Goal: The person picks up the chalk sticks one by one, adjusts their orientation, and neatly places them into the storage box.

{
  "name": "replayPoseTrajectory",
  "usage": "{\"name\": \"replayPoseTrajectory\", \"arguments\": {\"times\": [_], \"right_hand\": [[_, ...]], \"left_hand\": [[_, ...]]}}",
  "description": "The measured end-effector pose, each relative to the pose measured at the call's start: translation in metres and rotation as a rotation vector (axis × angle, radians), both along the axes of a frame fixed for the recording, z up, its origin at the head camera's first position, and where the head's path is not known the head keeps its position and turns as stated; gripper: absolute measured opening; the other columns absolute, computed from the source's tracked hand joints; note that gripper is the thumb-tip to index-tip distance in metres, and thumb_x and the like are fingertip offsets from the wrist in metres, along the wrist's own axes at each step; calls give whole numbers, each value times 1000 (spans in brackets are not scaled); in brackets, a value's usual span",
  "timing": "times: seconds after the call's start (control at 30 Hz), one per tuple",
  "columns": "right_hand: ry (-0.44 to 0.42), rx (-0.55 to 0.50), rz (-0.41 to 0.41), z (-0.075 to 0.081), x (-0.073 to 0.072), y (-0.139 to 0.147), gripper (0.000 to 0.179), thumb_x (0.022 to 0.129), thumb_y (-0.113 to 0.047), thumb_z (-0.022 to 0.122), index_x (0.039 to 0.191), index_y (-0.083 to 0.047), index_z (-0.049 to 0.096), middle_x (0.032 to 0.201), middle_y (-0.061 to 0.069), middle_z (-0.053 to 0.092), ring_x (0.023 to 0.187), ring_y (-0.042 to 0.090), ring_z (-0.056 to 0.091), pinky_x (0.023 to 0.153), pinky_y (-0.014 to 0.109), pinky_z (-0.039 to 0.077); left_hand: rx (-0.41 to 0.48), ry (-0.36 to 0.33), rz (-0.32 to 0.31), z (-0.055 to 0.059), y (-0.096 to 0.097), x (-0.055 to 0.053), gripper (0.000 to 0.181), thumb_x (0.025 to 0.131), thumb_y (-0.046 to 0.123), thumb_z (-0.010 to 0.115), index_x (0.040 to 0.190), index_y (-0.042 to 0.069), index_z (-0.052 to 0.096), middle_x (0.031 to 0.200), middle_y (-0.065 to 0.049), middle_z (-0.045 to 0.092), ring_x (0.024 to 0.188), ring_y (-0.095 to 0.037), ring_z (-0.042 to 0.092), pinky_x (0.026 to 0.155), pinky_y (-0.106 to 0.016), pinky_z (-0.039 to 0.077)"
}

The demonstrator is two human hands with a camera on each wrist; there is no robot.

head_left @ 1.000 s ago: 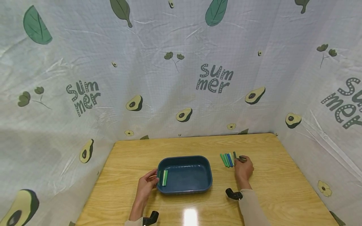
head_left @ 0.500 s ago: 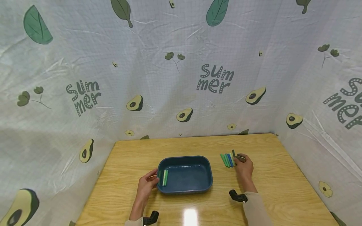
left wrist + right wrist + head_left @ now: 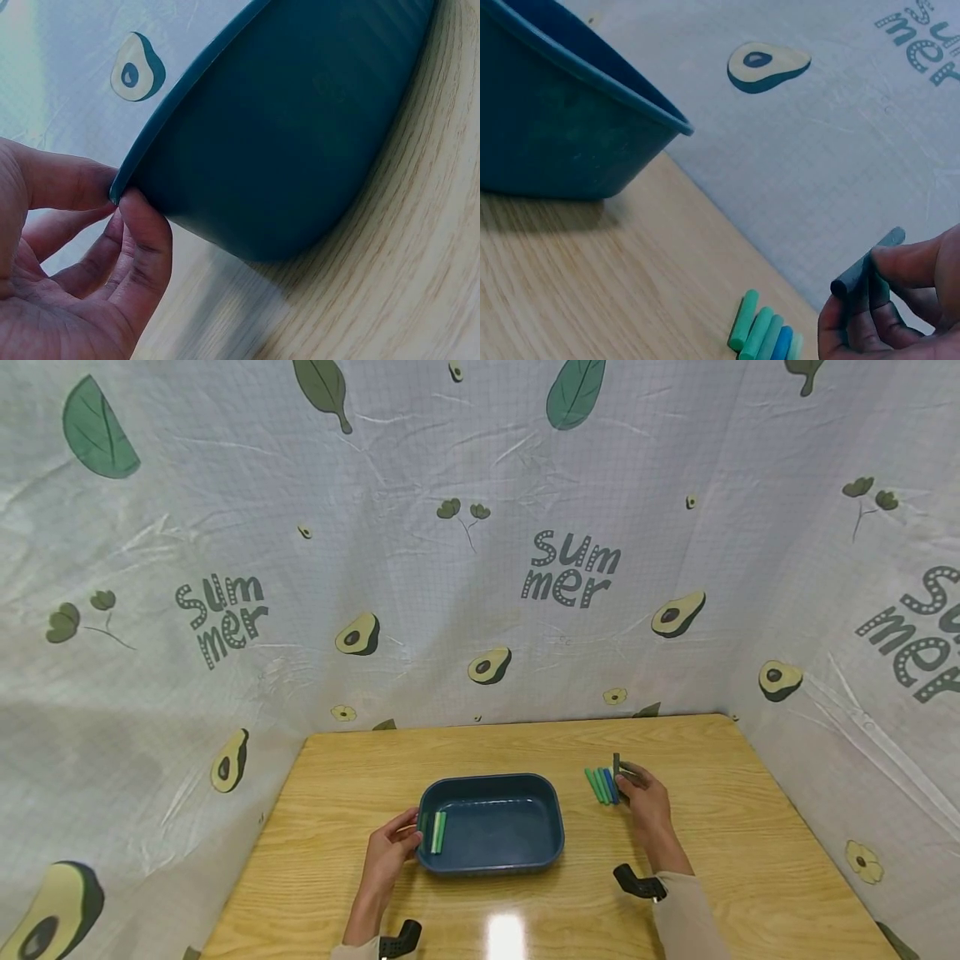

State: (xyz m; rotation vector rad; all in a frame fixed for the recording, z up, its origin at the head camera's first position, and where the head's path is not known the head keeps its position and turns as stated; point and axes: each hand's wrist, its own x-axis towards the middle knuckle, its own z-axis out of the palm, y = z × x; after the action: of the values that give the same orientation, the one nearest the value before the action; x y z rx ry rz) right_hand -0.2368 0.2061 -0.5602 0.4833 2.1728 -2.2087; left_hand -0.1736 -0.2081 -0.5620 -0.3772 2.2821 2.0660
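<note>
Only partway, I'd guess: two slim light-green cylindrical sticks [image 3: 438, 832] lie inside the dark blue rectangular tub [image 3: 498, 831], left end. Left hand [image 3: 386, 853] pinches its left rim, right hand [image 3: 648, 807] pinches a dark grey stick [image 3: 865, 264], and five green, blue and pale sticks [image 3: 603, 786] remain on the wooden desk [image 3: 360, 764], right side.

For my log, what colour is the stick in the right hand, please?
The stick is dark greyish green, clearest in the right wrist view.
</note>
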Motion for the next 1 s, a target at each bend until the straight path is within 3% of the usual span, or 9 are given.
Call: {"name": "replayPoseTrajectory", "arguments": {"times": [0.17, 0.27, 0.43, 0.63, 1.0], "right_hand": [[15, -79, 92, 2, 1, 1, 52, 105, -14, 43, 154, -4, 28, 153, 19, 31, 136, 28, 37, 115, 43, 35], [27, -94, 114, 3, 1, 0, 53, 105, -16, 45, 154, -6, 28, 149, 15, 36, 130, 20, 45, 112, 38, 39], [47, -133, 128, 8, 3, -2, 53, 103, -17, 51, 152, -9, 33, 133, 1, 51, 107, 3, 58, 94, 28, 51], [52, -190, 164, 18, 5, -8, 56, 99, -15, 57, 151, -10, 34, 114, -10, 60, 101, 9, 62, 90, 31, 53], [35, -265, 235, 33, 9, -18, 60, 97, -8, 59, 150, -5, 30, 106, -6, 61, 93, 9, 65, 88, 31, 56]], "left_hand": [[-3, -1, 1, 0, 0, 1, 46, 92, -3, 59, 138, 1, 55, 131, -23, 57, 95, -12, 59, 67, -25, 53], [-3, 0, 0, 0, 0, 1, 46, 92, -3, 59, 138, 0, 55, 131, -23, 57, 95, -13, 59, 67, -25, 53], [2, 2, 2, 0, 0, 1, 46, 92, -3, 59, 138, 1, 55, 130, -23, 56, 95, -12, 59, 67, -26, 54], [11, 3, -3, -1, -1, 0, 46, 92, -2, 59, 138, 0, 54, 131, -23, 56, 95, -13, 58, 66, -26, 53], [14, 3, -6, 0, -1, 1, 46, 92, -2, 60, 138, 0, 54, 131, -23, 56, 97, -15, 59, 66, -26, 53]]}}
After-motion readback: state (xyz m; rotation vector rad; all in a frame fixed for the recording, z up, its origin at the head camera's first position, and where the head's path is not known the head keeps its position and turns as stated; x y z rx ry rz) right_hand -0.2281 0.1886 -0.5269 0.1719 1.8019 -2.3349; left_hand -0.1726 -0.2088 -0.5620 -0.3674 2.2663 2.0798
